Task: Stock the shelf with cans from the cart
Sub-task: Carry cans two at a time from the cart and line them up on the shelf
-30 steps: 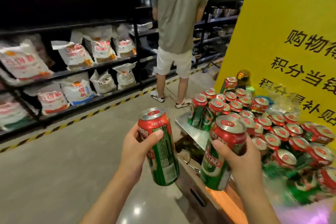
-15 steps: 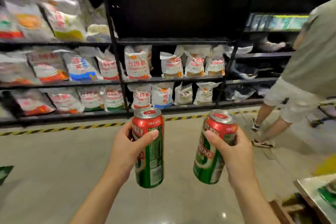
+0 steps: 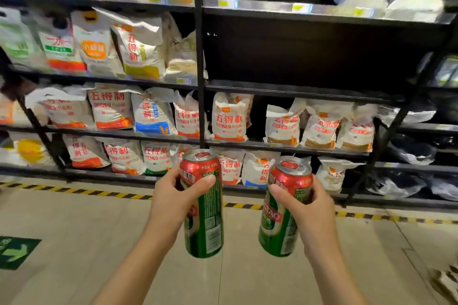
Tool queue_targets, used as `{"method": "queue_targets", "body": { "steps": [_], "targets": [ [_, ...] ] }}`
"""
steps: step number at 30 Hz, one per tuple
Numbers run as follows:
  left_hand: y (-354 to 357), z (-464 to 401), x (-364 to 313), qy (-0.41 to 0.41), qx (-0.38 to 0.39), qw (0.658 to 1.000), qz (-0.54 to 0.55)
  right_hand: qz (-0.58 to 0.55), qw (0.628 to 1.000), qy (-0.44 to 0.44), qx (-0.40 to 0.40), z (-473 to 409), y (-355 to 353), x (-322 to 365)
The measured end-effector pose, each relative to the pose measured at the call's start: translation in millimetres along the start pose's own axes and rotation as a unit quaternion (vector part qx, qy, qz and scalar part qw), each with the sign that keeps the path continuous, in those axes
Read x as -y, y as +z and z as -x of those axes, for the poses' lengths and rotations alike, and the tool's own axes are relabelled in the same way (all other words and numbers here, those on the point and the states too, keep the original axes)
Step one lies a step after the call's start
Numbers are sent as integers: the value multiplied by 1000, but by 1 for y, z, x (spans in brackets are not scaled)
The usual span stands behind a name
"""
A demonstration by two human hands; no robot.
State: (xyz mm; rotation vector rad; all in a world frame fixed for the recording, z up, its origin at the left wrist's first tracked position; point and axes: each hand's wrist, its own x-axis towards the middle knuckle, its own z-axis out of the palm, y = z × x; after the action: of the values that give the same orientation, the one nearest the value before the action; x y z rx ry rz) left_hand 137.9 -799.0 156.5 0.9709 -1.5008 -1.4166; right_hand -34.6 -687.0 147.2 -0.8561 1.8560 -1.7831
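Observation:
My left hand (image 3: 171,203) grips a tall red-and-green can (image 3: 205,220) upright, thumb across its front. A second red-and-green can (image 3: 280,225) is held by my right hand (image 3: 312,215), tilted slightly left at the bottom. Both cans hang over the floor in front of the black shelf unit (image 3: 297,88). A dark bay with nothing visible in it (image 3: 309,54) lies above and beyond the cans on the right. The cart is out of view.
White flour bags (image 3: 230,116) fill the lower shelves and the left bays. A yellow-black striped line (image 3: 74,190) runs along the floor before the shelf. A green arrow mark (image 3: 14,252) lies on the floor at the left. Some packaging shows at the bottom right corner (image 3: 446,285).
My view swung left from the cart and the standing person to the shelf, then closer to it. Both hands kept their cans throughout.

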Motion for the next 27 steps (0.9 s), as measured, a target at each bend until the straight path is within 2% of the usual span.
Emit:
{"method": "queue_targets", "body": {
  "steps": [8, 16, 23, 27],
  "targets": [
    [18, -157, 1, 0, -31, 999, 3, 3, 1000, -3, 19, -161, 50, 0],
    [13, -334, 25, -7, -38, 999, 8, 14, 1000, 0, 28, -314, 131, -22],
    [11, -495, 35, 14, 6, 1000, -3, 6, 1000, 2, -6, -439, 196, -31],
    [16, -557, 39, 12, 30, 999, 0, 6, 1000, 18, -18, -491, 218, -38]
  ]
}}
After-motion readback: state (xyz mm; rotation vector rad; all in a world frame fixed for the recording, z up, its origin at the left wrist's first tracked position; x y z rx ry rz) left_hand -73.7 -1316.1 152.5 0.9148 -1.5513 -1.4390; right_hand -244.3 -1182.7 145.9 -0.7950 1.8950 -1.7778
